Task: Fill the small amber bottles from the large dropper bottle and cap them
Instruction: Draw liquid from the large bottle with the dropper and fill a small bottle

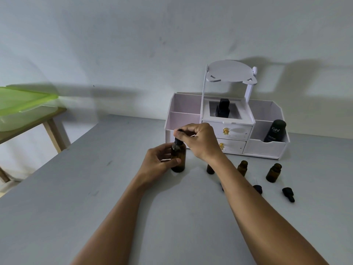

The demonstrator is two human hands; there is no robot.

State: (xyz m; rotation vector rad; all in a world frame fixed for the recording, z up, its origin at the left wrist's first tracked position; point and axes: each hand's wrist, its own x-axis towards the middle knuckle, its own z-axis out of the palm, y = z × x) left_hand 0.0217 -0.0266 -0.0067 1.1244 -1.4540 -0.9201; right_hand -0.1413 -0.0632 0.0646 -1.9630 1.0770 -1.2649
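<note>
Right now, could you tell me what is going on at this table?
A person steadies the large amber bottle with the left hand while the right hand pinches its dropper cap. Three small amber bottles stand open to the right, with loose dropper caps lying in front of them.

The large amber dropper bottle (178, 157) between the hands looks like glossy glass, its black dropper cap (179, 137) like matt rubber. The grey counter (95, 188) under the hands is smooth, matt and lightly scuffed. Beyond the hands, the white organiser box (265, 148) looks like matt plastic board, with shiny gold knobs (226, 131).
</note>
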